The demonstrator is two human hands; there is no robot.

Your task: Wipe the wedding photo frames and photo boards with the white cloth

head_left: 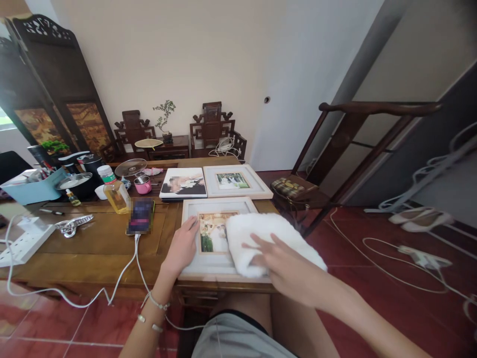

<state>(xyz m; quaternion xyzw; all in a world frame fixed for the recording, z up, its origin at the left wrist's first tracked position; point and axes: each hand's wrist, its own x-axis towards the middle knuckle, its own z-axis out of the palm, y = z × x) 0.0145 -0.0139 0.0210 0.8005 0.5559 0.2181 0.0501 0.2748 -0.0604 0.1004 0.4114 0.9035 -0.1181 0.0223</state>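
Note:
A pale wooden picture frame [219,277] with a small photo in its middle lies flat at the table's front edge. My left hand [182,246] grips its left side, fingers together over the rim. On the right half of that frame rests a folded, fluffy white towel [286,228], hiding part of the glass and hanging past the right edge. My right hand [278,258] holds the towel from above, its fingers slightly blurred and pressed into the pile. Behind lie a second framed photo [257,187] and a photo album [184,184] with a couple on its cover.
On the wooden table [100,248] to the left are a phone [140,217] on a white cable, an oil bottle [116,191], a pink cup [142,184], a power strip [26,243] and a blue box [35,186]. A wooden chair [337,134] stands at the right.

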